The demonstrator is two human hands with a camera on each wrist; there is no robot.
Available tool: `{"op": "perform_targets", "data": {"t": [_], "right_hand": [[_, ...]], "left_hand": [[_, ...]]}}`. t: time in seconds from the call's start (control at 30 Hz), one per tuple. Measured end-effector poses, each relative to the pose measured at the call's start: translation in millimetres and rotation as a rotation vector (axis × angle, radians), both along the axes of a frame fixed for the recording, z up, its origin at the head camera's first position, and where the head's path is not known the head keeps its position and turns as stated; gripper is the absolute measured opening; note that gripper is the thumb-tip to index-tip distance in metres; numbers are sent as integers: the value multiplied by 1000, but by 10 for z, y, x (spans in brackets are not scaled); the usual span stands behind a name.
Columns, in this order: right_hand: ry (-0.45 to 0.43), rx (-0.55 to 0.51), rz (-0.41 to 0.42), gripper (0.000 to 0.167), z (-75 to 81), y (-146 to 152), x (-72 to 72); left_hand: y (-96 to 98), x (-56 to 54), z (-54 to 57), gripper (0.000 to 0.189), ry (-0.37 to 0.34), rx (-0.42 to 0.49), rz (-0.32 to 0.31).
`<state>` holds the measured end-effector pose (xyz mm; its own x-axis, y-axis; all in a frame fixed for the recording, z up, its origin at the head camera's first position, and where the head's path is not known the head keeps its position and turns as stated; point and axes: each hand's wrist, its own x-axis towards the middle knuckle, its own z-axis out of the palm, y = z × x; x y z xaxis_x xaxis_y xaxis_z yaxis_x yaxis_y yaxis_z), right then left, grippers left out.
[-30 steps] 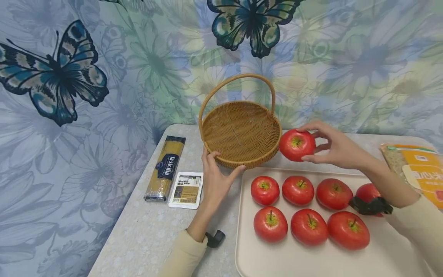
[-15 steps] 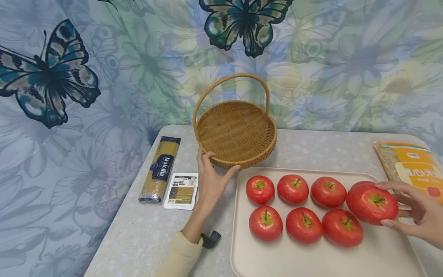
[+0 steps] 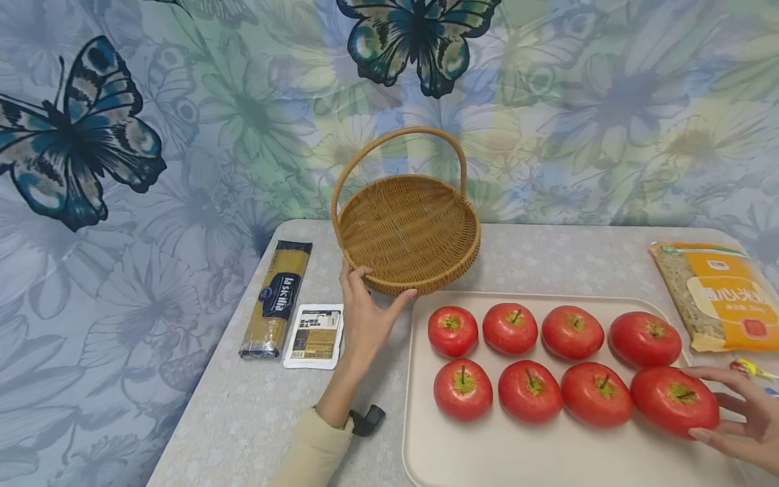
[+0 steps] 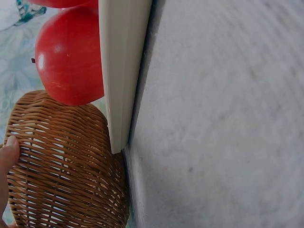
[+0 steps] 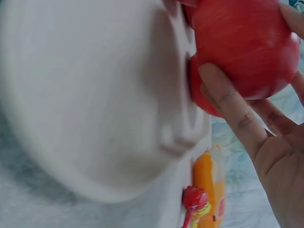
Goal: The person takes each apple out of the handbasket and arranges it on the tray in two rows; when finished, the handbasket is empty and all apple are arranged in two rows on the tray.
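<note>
My left hand (image 3: pixel 367 331) grips the front rim of a round wicker basket (image 3: pixel 408 226) with a tall handle. The basket tilts toward me, nothing inside. In the left wrist view, a thumb lies against its woven side (image 4: pixel 61 166). At the far right, my right hand (image 3: pixel 748 419) holds a red apple (image 3: pixel 675 402) between thumb and fingers. The right wrist view has that apple (image 5: pixel 244 47) in the fingers, near the tray surface; whether it touches is unclear. Several more red apples (image 3: pixel 529 392) sit in two rows on the beige tray (image 3: pixel 517 456).
Left of the basket lie a spaghetti packet (image 3: pixel 276 297) and a flat white packet (image 3: pixel 313 336). An orange and clear bag of grain (image 3: pixel 718 297) lies behind the tray's right end, near a wrapped lollipop (image 5: pixel 194 197). A patterned cloth (image 3: pixel 548 122) hangs behind the table.
My right hand has carried the apple from beside the basket back to the right, over the tray, to the front row's end. The left hand keeps its grip on the basket.
</note>
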<state>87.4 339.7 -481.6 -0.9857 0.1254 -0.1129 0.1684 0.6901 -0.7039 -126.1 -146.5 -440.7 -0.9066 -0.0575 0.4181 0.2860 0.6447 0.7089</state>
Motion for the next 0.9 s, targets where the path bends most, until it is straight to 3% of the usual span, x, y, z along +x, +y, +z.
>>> {"op": "perform_targets", "data": {"t": [0.43,0.57,0.73,0.9], "right_hand": [[11,-14,62,72,-122,-54,75],[-53,-6,44,71,-48,-88,56],[-177,44,64,82,74,-121,-15],[-166,96,56,81,132,-126,-30]], "left_hand": [[6,11,8,85,-26,-9,-5],[13,9,4,84,-21,-11,-3],[6,11,-4,85,1,-9,-4],[0,14,-8,85,-6,2,-7]]}}
